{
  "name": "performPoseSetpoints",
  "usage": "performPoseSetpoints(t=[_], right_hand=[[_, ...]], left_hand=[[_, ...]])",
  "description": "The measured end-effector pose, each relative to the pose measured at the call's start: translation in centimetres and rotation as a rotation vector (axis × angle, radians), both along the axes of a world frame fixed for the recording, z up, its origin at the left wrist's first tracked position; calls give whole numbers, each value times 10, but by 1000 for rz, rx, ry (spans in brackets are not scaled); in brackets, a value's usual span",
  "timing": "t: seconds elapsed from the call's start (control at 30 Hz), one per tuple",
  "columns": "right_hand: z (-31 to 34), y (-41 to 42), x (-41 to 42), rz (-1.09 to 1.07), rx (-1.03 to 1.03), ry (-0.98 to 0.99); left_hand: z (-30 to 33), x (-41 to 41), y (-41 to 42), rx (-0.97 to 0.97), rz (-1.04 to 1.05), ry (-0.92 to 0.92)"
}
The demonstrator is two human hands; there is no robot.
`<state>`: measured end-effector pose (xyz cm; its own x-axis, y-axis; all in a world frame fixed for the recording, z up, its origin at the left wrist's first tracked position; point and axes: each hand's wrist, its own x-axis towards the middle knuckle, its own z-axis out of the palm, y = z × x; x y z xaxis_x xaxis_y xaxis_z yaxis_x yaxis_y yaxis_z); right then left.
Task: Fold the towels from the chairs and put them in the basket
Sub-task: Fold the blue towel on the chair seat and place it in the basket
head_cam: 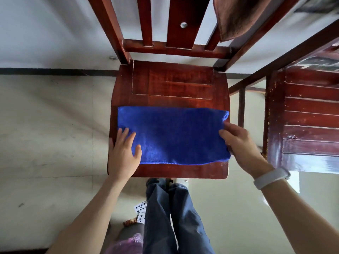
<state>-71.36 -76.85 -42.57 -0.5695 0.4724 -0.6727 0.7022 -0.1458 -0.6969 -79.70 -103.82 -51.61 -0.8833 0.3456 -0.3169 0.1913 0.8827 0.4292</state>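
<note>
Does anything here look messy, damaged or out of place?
A few things. Playing cards lie scattered on the floor near the person's feet. The neighbouring chair has chipped, worn finish. The blue towel has a bunched corner at its upper right, near the right hand.

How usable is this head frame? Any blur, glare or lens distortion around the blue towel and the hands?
Head view: blue towel sharp and evenly lit; left hand and right hand sharp; strong wide-angle bowing along the chair back slats; brown towel at the top edge and the neighbouring furniture at right look smeared; soft glare on the floor at lower right.
</note>
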Motion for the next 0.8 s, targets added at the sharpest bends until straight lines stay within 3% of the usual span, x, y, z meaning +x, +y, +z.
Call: performPoseSetpoints(t=[0.1,0.23,0.3,0.37,0.43,0.53,0.6,0.67,0.8], right_hand=[[17,-39,-37,152,-36,112],[20,-108,-79,329,-173,172],[14,-132,-91,406,-289,169],[0,-139,-98,455,-137,120],[-18,-128,-104,519,273,97],[-43,-104,-118,755,680,79],[-57,-97,-131,936,726,10],[-68,-100,-144,1023,734,-47],[-78,-109,-159,958,779,-69]], left_hand=[[15,6,-2,384,405,-153],[28,7,-8,933,1117,-759],[24,11,-15,1078,1277,-897],[21,16,-20,1101,1337,-889],[17,19,-21,1068,1349,-824],[13,19,-15,817,1239,-614],[12,17,-12,634,1170,-447],[10,16,-10,574,1138,-369],[6,20,-13,729,1262,-412]])
